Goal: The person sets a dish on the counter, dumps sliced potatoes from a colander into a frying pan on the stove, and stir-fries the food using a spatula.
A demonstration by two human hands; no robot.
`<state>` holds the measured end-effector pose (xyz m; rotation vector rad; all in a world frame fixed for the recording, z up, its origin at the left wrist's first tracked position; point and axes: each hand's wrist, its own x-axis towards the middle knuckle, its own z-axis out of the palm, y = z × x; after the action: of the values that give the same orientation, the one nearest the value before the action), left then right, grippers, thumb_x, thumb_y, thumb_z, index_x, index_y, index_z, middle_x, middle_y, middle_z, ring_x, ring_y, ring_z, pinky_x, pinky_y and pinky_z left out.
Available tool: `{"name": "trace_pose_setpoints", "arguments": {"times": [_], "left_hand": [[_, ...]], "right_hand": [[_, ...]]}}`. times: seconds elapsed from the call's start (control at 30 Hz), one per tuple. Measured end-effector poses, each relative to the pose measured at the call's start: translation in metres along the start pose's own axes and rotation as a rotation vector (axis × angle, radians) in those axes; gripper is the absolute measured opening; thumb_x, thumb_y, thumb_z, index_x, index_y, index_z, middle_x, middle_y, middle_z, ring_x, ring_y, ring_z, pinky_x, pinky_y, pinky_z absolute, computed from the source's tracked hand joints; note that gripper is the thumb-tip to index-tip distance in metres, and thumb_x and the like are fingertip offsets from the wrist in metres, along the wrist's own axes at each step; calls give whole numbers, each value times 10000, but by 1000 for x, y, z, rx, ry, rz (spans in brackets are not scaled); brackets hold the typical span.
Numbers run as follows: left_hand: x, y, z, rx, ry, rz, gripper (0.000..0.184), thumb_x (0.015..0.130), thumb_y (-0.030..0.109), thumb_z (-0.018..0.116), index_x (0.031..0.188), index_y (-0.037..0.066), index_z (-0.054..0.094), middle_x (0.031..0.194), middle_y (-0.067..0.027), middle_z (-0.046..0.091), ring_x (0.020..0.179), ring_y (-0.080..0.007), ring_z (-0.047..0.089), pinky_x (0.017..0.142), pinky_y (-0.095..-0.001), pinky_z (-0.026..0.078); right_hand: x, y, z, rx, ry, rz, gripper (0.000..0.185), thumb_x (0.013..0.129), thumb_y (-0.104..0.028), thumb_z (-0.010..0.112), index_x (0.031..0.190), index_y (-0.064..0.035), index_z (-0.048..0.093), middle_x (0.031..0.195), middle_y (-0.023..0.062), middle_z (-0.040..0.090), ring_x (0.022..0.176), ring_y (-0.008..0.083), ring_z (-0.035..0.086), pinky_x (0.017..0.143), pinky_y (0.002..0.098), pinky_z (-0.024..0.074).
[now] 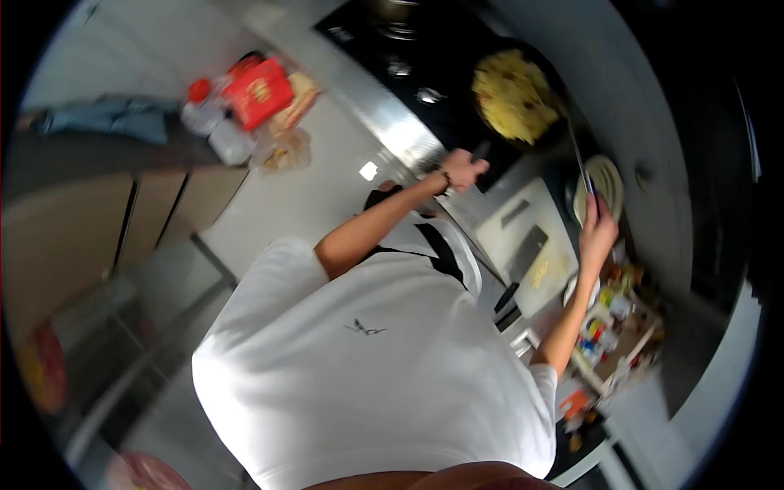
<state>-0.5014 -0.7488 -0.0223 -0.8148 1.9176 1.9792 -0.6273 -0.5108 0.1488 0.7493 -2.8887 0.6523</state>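
My left hand (465, 170) is closed around the dark handle (482, 151) of a black frying pan (549, 72) on the stove. Yellow food in thin pieces (514, 96), its exact kind unclear, fills much of the pan. In my right hand (599, 227) is a long-handled spatula (579, 155) with a thin metal shaft and a dark blue grip. Its far end reaches the pan's edge, where the blade is hard to make out. Below the pan, a cleaver (527, 255) lies on a white cutting board (505, 222) beside small yellow scraps (541, 273).
A black cooktop (445, 49) carries another pot (394, 15) at the back. Stacked pale plates (606, 184) stand by my right hand, near a rack of bottles and jars (604, 331). On the left counter sit a red package (260, 91) and several plastic bags (231, 143).
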Motion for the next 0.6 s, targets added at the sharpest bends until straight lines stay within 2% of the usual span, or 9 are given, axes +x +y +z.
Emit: {"name": "trace_pose_setpoints", "arguments": {"times": [0.03, 0.07, 0.1, 0.17, 0.23, 0.37, 0.43, 0.57, 0.6], "left_hand": [[24, -27, 10, -154, -56, 23, 497, 827, 454, 604, 579, 24, 584, 497, -75, 573, 416, -191, 591, 423, -305, 500], [17, -21, 10, -86, -33, -4, 525, 826, 470, 602, 573, 11, 576, 513, -74, 587, 431, -189, 602, 437, -302, 511], [16, -23, 12, -151, -44, 15, 541, 844, 469, 588, 577, -1, 571, 538, -76, 602, 431, -185, 600, 438, -303, 508], [-3, -12, 5, -165, -45, 11, 557, 879, 462, 572, 602, -19, 530, 540, -80, 578, 421, -182, 580, 423, -304, 489], [-2, -16, 7, -151, -54, -1, 557, 898, 447, 544, 619, -35, 548, 558, -92, 594, 438, -183, 590, 463, -300, 506], [-13, -13, 2, -145, -43, 22, 567, 906, 457, 521, 651, -47, 573, 578, -100, 606, 450, -185, 597, 468, -306, 507], [-16, -12, 4, -166, -44, 28, 565, 902, 454, 530, 651, -51, 569, 573, -101, 601, 448, -187, 594, 465, -306, 505], [-10, -12, 4, -158, -52, -13, 559, 896, 452, 549, 685, -67, 556, 577, -102, 590, 441, -191, 585, 458, -311, 501], [-11, -13, 5, -193, -27, -9, 558, 895, 448, 552, 691, -72, 549, 568, -98, 582, 437, -191, 583, 455, -313, 503]], "right_hand": [[-3, 0, 6, 16, -20, -29, 343, 936, -283, 554, 1075, 16, 647, 927, 248, 648, 857, 378, 641, 774, 367, 485], [-8, -4, 13, 27, 6, -71, 367, 945, -302, 540, 1078, 25, 641, 899, 255, 642, 817, 384, 634, 735, 381, 484], [-10, -6, 19, 38, 33, -114, 392, 955, -321, 526, 1081, 35, 634, 871, 262, 637, 777, 391, 627, 695, 395, 484], [-11, 13, 34, -26, 43, -167, 394, 953, -325, 530, 1079, 33, 636, 880, 261, 642, 768, 391, 629, 692, 397, 486], [-19, 2, 36, 22, 39, -151, 383, 953, -317, 532, 1074, 30, 641, 883, 258, 649, 763, 377, 637, 682, 394, 488], [-19, -3, 46, -11, 114, -258, 367, 947, -298, 544, 1048, 37, 652, 867, 245, 662, 728, 338, 648, 668, 391, 491], [-21, -6, 40, 12, 3, -103, 368, 943, -235, 561, 1103, 92, 614, 1020, 265, 650, 869, 349, 646, 810, 371, 488], [-22, -9, 40, 48, 20, -124, 347, 945, -235, 554, 1087, 73, 627, 977, 248, 665, 819, 334, 647, 780, 363, 491], [-22, -14, 38, 63, 3, -68, 349, 945, -243, 552, 1090, 66, 628, 958, 236, 672, 804, 331, 645, 767, 364, 490]]}}
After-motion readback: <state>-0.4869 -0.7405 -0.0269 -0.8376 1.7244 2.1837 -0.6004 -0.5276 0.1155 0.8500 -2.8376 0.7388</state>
